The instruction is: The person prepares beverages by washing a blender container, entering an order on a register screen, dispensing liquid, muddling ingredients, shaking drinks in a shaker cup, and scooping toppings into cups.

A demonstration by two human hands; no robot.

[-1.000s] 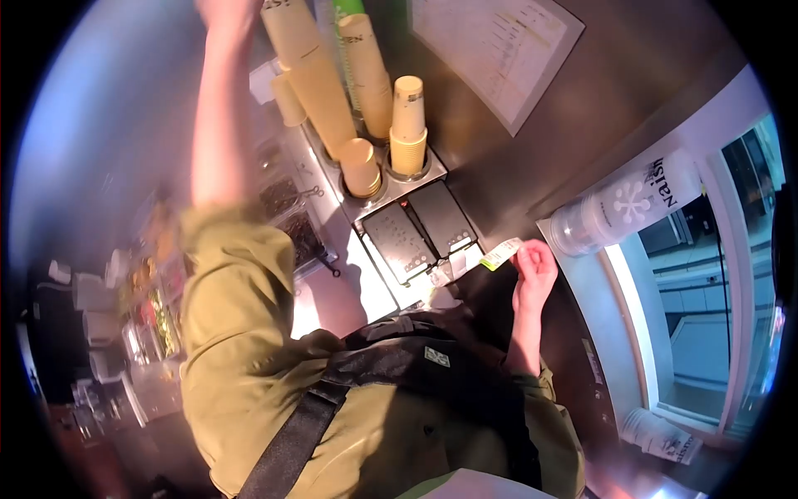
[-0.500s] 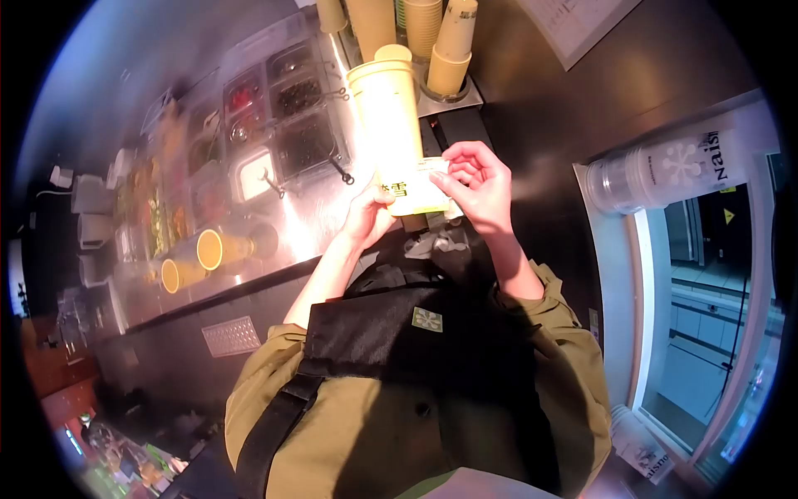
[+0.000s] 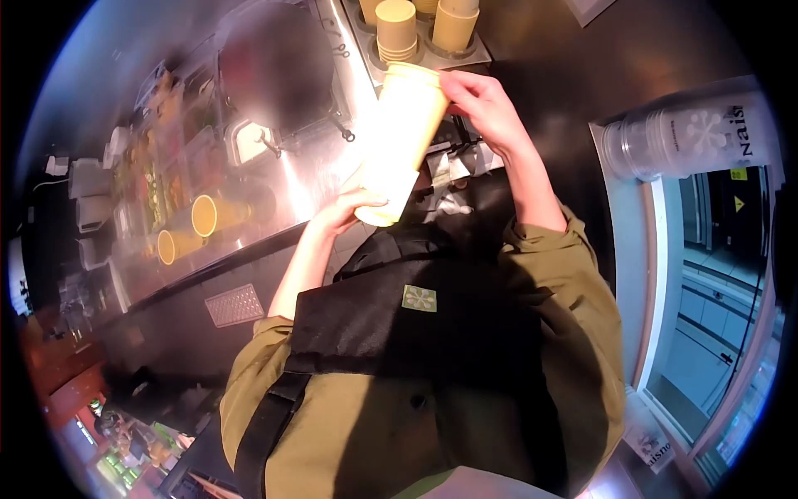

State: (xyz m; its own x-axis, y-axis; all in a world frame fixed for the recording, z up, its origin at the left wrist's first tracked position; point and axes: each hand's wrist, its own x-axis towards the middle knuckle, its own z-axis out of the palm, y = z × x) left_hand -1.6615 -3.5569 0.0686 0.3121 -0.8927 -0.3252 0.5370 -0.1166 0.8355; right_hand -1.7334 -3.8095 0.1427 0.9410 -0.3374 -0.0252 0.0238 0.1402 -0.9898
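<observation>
A tall pale-yellow paper cup (image 3: 409,116), washed out by the bright light, is tilted in front of me between both hands. My left hand (image 3: 345,209) is wrapped round its lower end, the thumb lying across the side. A whitish patch near that end may be a label, but glare hides any print. At the upper end, the fingers of my right hand (image 3: 485,101) pinch the cup by its rim. Behind it, a stack of yellow paper cups (image 3: 396,32) stands in a holder, with another cup stack (image 3: 455,32) beside it.
Two yellow cups, a nearer cup (image 3: 169,248) and a second cup (image 3: 206,216), are on the steel counter (image 3: 291,195) at left. Topping tubs, including a white-filled tub (image 3: 249,141), stand beyond. Clear cups (image 3: 665,143) lie stacked at right. Dark equipment (image 3: 453,166) sits below the cup.
My right hand has moved up from the label low on the cup to its rim. The cup has tilted, its base shifting left and down, and the printed label is no longer readable.
</observation>
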